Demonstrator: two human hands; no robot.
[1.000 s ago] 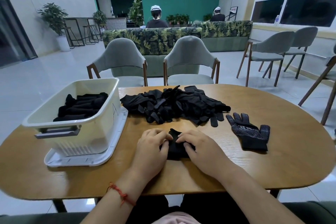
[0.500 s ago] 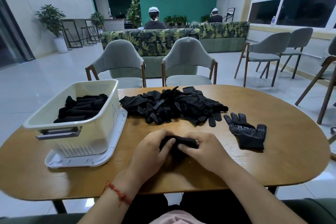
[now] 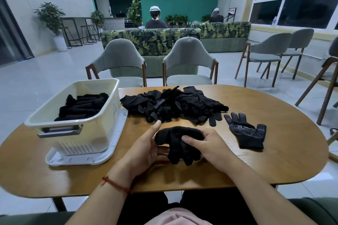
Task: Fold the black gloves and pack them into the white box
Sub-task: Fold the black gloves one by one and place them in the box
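Finding one: the glove bundle [image 3: 178, 139] sits at the near middle of the worktop [image 3: 274, 160], held between both hands and apparently raised just clear of the surface. Half a second ago it lay low under both hands, mostly covered. Now its rolled upper part is exposed and its loose finger ends hang toward the person.

Finding two: the right hand [image 3: 210, 144] grips the bundle from the right, with fingers curled over the far side and thumb pressed on the near face. The left hand [image 3: 146, 150] has changed most. Its thumb, earlier laid on the bundle, now stands straight and clear of the bundle, pointing away from the person. Its fingers run beneath the bundle with their ends hidden, so we cannot tell whether they curl round it. A red cord [image 3: 115, 184] circles the left wrist.

Finding three: the rest is unchanged in place. The white box [image 3: 91, 139] stands at the left on its lid [image 3: 87, 159], with packed gloves [image 3: 82, 107] inside. The loose pile [image 3: 175, 104] lies beyond the hands, just beside the box. A single glove [image 3: 247, 131] lies flat to the right, dotted palm up, apart from the pile.
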